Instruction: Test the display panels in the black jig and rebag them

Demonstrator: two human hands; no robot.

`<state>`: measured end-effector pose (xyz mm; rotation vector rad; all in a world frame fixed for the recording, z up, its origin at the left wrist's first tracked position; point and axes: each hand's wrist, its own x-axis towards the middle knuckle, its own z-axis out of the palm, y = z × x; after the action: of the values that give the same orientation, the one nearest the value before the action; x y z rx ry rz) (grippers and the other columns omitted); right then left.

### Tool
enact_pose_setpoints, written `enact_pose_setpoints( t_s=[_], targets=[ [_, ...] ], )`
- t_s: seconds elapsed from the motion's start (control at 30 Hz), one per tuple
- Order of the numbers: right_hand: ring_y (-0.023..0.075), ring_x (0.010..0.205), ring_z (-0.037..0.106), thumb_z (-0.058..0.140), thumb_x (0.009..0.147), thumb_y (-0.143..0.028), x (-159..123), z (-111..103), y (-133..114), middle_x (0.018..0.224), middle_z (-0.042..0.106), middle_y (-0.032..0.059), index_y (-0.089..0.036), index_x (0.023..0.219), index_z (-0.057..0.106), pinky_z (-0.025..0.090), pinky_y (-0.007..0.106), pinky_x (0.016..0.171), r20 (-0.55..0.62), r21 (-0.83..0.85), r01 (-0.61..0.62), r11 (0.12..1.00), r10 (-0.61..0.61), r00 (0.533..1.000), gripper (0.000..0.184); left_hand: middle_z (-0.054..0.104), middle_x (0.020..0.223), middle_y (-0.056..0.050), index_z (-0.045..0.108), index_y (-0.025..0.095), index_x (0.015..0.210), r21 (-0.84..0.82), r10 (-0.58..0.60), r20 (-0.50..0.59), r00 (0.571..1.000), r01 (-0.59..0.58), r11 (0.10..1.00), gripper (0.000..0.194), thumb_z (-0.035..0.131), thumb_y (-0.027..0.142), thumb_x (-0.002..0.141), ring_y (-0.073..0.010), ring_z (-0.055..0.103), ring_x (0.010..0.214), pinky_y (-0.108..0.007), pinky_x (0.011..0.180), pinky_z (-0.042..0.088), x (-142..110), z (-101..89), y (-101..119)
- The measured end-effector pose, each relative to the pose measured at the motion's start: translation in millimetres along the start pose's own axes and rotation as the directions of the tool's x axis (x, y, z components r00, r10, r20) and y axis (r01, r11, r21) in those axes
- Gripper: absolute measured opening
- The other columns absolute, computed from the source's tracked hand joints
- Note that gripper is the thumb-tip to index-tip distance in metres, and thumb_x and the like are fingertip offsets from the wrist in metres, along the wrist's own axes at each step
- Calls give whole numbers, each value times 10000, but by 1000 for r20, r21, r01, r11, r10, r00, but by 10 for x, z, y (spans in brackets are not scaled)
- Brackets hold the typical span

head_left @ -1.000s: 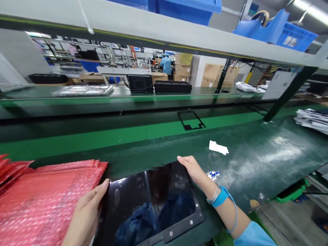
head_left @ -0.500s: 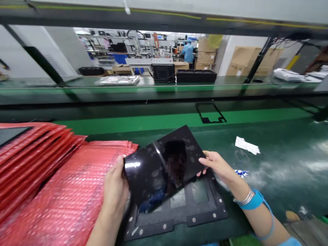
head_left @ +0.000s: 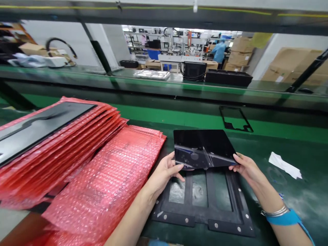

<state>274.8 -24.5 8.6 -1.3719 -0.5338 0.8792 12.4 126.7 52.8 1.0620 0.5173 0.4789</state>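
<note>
Between my two hands is a glossy black screen panel (head_left: 202, 145), tilted, with reflections and smudges across its lower half. My left hand (head_left: 166, 171) pinches its lower left corner, thumb on top. At the lower right edge my right hand (head_left: 244, 167) grips it the same way; a blue strap and metal bangles circle that wrist. Beneath the panel a black frame fixture (head_left: 201, 213) with window openings and round metal studs lies on the green bench mat (head_left: 269, 212). The panel covers the fixture's far side.
To the left lie red bubble-wrap bags (head_left: 102, 181) in stacks, one stack topped by a dark flat panel (head_left: 46, 124). A thin black frame (head_left: 235, 119) rests farther back, and a white paper strip (head_left: 284, 165) at right. A shelf (head_left: 159, 80) spans the back; a person in blue (head_left: 219, 51) stands beyond.
The panel has turned from slanted to nearly square over the fixture's far part, and my hands moved with it. My view has swung left, showing more of the red bags.
</note>
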Motion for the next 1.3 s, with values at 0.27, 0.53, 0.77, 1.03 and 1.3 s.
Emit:
enact_pose_setpoints(
  t_s=[0.27,0.53,0.77,1.03,1.3],
  targets=[
    [217,515,613,1040,451,-513,466,438,-736,667,583,40,-153,779,635,470,212,382,32,44,81,996,-82,996,633,727,1104,-102,624,207,1191,-149,272,-170,947,-297,943,516,756,468,765,-269,710,991,-278,614,591,-37,-126,16],
    [158,661,633,722,988,-274,1394,1333,-891,796,608,31,-138,852,564,511,179,517,-82,77,56,995,-49,995,249,753,1067,-158,559,142,1269,-165,248,-274,929,-300,940,547,651,467,839,-245,714,912,-291,665,518,-34,-134,-7],
    [178,767,610,641,1063,-321,1852,1180,-476,985,592,61,-116,1128,606,574,280,651,-288,-236,-115,965,44,957,217,767,909,-115,649,137,1108,-137,225,-180,958,-251,958,375,667,405,847,-203,707,779,-280,653,467,-37,-131,-68],
    [282,1041,562,678,1023,-373,1992,571,-282,1248,512,129,-137,1273,565,542,440,876,-425,-702,-207,681,-168,889,362,761,940,-109,659,152,1137,-88,210,-101,972,-219,972,413,694,440,844,-198,698,804,-283,681,453,-49,-137,-121],
    [280,1046,583,677,1033,-380,1800,365,-426,1240,538,125,-143,1277,582,559,443,882,-192,-864,-9,504,-312,931,353,750,964,-104,643,166,1100,199,241,-139,961,-212,957,351,641,438,879,-205,697,838,-315,739,471,-71,-119,-101]
  ],
)
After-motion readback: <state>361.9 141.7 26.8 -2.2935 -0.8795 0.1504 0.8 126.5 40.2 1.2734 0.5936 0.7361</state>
